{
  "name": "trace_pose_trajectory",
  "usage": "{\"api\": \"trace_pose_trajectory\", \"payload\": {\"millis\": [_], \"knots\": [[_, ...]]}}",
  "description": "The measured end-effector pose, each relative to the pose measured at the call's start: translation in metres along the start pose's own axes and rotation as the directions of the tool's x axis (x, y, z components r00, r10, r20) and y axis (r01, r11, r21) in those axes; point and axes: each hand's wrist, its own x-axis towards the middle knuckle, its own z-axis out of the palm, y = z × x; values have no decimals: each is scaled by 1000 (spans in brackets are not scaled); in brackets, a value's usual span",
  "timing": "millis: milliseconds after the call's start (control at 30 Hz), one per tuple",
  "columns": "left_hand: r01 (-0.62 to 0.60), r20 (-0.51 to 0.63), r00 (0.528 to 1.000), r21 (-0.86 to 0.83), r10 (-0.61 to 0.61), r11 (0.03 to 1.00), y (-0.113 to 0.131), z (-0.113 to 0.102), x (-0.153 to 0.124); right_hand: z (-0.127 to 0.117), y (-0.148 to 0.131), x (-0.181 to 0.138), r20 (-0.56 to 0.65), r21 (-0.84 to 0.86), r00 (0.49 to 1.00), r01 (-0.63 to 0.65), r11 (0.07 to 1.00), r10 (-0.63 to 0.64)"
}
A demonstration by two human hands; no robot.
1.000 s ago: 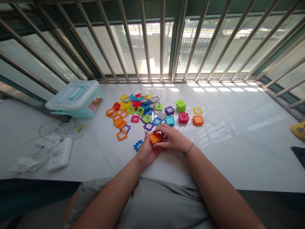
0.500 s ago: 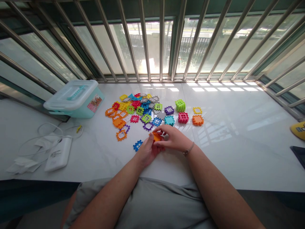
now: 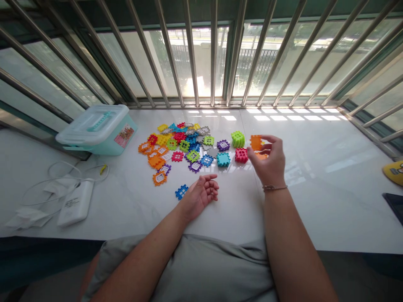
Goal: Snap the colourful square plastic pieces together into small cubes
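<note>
Between the thumb and fingers of my right hand point(image 3: 270, 159) is an orange square interlocking tile point(image 3: 256, 142), held up at the right of the stacks. Another orange tile point(image 3: 262, 156) lies under that hand, partly covered by it. My left hand point(image 3: 203, 193) rests palm up on the table, fingers loosely curled and apart, with nothing in it. A blue window tile point(image 3: 181, 191) lies beside its wrist. Nearest the right hand stands a red stack of tiles point(image 3: 242, 155), with a green stack point(image 3: 238, 139) behind it and a turquoise stack point(image 3: 223, 159) to its left.
A loose pile of coloured tiles point(image 3: 179, 137) spreads over the middle left of the white table point(image 3: 126, 209). At the left are a lidded turquoise box point(image 3: 97, 130), a white power bank point(image 3: 75, 203) and cables. Metal bars point(image 3: 214, 54) line the back. A yellow object point(image 3: 393, 171) sits far right.
My right hand has left my left hand and moved right and away from me, carrying the orange tile. My left hand has let go and stayed in place.
</note>
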Motion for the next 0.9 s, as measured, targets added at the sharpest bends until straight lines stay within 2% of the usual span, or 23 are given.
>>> {"api": "trace_pose_trajectory", "payload": {"millis": [67, 133, 233, 333, 567, 900], "knots": [[-6, 6, 1000, 2, 6, 1000, -1, 0, 0, -13, 21, 8, -87, -137, 994, -78, 987, 67], [-8, 11, 1000, 7, 8, 1000, -1, -1, 1, -23, 39, 12, -111, -221, 988, -126, 967, 103], [-6, 17, 1000, 23, 5, 1000, -1, -1, 1, -30, 56, 13, -69, -283, 976, -219, 934, 208], [-11, 19, 1000, 39, 10, 999, -1, -1, 0, -30, 62, 13, 32, -344, 949, -286, 894, 315], [-2, 19, 1000, 59, 0, 998, -1, 1, 0, -22, 60, 9, 178, -429, 927, -229, 874, 331], [7, 19, 1000, 64, -8, 998, 1, 2, 0, -21, 67, 8, 232, -457, 911, -208, 865, 342]]}}
